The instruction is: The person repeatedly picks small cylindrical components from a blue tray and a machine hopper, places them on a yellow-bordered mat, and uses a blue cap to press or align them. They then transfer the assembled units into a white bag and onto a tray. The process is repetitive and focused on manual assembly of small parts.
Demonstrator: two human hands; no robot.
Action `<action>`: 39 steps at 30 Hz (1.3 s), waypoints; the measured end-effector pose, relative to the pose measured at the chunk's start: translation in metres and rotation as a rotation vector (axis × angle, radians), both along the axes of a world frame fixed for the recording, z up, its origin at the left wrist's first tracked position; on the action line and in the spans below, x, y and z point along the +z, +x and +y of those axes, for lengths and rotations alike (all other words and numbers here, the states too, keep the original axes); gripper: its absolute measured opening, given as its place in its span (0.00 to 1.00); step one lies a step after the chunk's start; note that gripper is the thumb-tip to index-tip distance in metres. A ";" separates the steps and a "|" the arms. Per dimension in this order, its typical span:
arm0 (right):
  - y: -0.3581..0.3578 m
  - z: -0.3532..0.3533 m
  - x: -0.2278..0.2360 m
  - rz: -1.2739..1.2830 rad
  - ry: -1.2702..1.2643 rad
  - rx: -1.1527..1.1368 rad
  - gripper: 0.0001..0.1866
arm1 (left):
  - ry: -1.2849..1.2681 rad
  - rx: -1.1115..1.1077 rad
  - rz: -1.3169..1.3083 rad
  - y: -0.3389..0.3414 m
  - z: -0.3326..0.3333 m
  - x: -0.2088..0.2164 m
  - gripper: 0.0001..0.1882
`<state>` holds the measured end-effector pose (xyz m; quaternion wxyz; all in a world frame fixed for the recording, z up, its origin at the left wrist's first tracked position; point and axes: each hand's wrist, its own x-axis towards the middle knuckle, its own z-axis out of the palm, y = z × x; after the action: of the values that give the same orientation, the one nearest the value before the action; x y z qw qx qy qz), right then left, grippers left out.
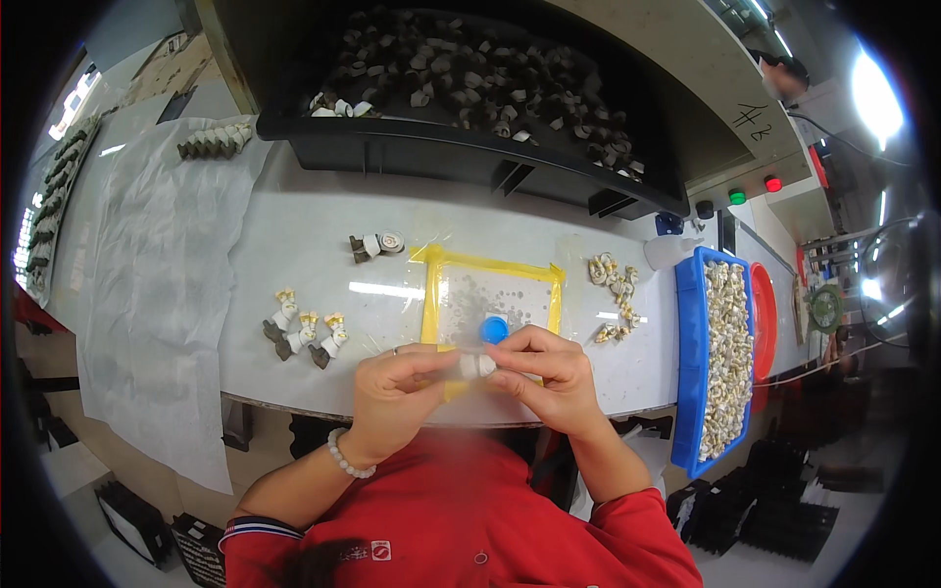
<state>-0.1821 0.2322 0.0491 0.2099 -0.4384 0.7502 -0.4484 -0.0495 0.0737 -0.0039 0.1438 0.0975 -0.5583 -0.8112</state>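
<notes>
My left hand (397, 392), with a pale bead bracelet at its wrist, and my right hand (551, 380) meet at the table's front edge. Their fingers pinch a small white figurine part (477, 366) from both sides; it is blurred and partly covered by fingertips. Just beyond it, a round blue cap (494, 329) rests on a spotted sheet edged with yellow tape (428, 294). One white figurine with a dark base (377, 245) lies behind the sheet to the left. Farther left lie three figurines with gold tops (306, 331). Small white-and-gold pieces (613, 284) are scattered to the right.
A large black bin (392, 162) of white and dark pieces stands at the back. On the right are a blue tray (691, 363) full of white-and-gold pieces, a red basin (763, 323) and a white bottle (670, 252). White sheeting (157, 294) covers the left side, bearing grouped figurines (214, 141).
</notes>
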 end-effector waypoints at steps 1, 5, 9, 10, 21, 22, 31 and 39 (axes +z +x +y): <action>0.000 -0.001 0.001 -0.004 0.003 -0.001 0.16 | -0.006 0.010 0.012 0.000 0.000 -0.001 0.15; 0.001 -0.002 0.008 -0.031 0.022 0.006 0.16 | -0.142 0.035 -0.002 0.003 0.000 0.000 0.16; 0.005 0.004 0.001 -0.042 -0.015 -0.010 0.15 | -0.392 0.106 0.050 0.001 0.003 0.007 0.17; 0.005 0.005 0.001 -0.054 -0.009 0.002 0.15 | -0.405 0.091 0.051 0.002 0.003 0.007 0.17; 0.002 0.013 -0.002 -0.147 0.002 0.015 0.16 | -0.141 -0.075 -0.024 -0.004 0.001 0.005 0.17; 0.002 0.014 -0.002 -0.099 -0.022 0.019 0.15 | -0.056 -0.100 -0.026 -0.005 0.001 0.007 0.17; -0.028 0.073 0.004 0.533 0.157 -0.425 0.10 | -1.184 0.161 0.215 0.038 -0.022 0.012 0.18; -0.022 0.082 -0.019 0.464 0.192 -0.555 0.09 | -1.481 0.482 -0.041 0.058 -0.039 0.008 0.20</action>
<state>-0.2040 0.3141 0.0306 -0.0547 -0.2867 0.9067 -0.3045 0.0086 0.0351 0.0041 0.3333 0.1096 -0.9206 -0.1712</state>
